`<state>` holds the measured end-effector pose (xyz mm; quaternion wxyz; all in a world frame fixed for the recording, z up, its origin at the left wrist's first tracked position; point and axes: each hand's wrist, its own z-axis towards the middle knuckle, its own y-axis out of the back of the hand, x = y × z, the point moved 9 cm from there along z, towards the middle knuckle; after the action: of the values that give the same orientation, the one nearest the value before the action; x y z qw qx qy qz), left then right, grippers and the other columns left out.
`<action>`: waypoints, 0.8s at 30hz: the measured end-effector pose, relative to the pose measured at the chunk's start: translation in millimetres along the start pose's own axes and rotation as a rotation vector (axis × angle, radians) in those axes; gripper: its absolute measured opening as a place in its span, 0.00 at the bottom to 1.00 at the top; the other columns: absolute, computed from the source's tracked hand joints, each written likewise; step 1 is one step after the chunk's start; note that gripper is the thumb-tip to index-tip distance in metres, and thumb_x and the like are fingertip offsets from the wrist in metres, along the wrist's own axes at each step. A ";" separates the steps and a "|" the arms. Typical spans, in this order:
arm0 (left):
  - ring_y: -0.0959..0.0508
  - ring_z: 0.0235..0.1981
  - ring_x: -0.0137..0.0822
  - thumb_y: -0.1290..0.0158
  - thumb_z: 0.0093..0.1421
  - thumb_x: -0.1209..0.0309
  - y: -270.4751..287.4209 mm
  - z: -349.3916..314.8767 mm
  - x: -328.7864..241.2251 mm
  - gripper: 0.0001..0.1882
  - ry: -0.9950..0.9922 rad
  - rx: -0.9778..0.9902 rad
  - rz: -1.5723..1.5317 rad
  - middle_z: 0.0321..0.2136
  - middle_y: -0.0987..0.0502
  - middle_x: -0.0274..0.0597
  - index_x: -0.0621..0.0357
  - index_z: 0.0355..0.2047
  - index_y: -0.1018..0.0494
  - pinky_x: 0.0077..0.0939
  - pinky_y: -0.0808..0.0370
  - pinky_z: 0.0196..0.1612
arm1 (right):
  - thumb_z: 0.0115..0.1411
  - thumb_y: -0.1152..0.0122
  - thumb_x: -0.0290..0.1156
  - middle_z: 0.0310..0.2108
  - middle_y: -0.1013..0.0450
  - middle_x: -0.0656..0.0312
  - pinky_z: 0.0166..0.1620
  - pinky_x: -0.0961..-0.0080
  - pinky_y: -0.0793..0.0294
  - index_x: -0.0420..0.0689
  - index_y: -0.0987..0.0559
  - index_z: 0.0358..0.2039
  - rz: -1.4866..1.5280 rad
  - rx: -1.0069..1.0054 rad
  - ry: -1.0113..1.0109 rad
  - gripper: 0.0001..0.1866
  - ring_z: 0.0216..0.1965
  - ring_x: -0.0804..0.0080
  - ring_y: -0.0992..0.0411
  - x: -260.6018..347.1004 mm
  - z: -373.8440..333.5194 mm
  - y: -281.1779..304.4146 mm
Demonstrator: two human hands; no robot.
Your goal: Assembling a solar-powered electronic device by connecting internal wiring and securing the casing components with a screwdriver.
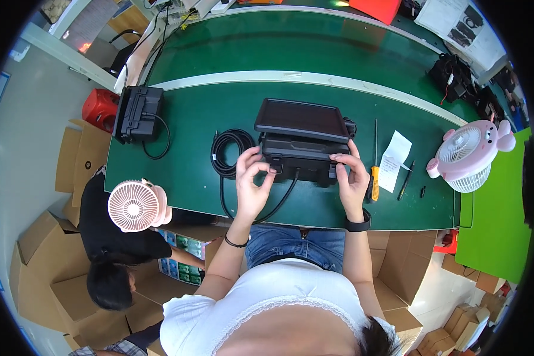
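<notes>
A black plastic case [302, 167] with latches on its front stands on the green bench in front of me. Tilted at its top is a dark flat screen-like panel [301, 117]. The thumb and index finger of my left hand [254, 181] pinch at the case's left latch. At the right latch, my right hand [351, 178] has its thumb and fingertips bent against the case. A coiled black cable [226, 155] lies beside my left hand, and a black lead runs from the case's front toward the bench edge.
On the right lie a yellow-handled screwdriver [374, 184], a paper slip [393, 161] and a black pen [406, 181]. A pink fan [466, 153] stands beyond them. Another black case [139, 115] and a small fan [133, 206] are left. A co-worker [115, 231] bends among cardboard boxes [41, 261].
</notes>
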<state>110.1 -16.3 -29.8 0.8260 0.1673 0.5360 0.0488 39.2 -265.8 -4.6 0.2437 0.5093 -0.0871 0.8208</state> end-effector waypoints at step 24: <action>0.48 0.70 0.50 0.36 0.56 0.60 -28.6 22.2 26.9 0.51 0.271 -0.074 -0.597 0.68 0.52 0.54 0.47 0.72 0.57 0.49 0.48 0.69 | 0.56 0.42 0.16 0.66 0.39 0.48 0.63 0.60 0.34 0.40 0.20 0.39 -0.285 0.041 -0.084 0.11 0.64 0.50 0.35 11.4 -12.4 -1.4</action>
<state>138.6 -41.1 -54.3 0.7307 -0.0355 0.6641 -0.1543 25.9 -256.2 -0.5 0.3435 0.5552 -0.0069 0.7574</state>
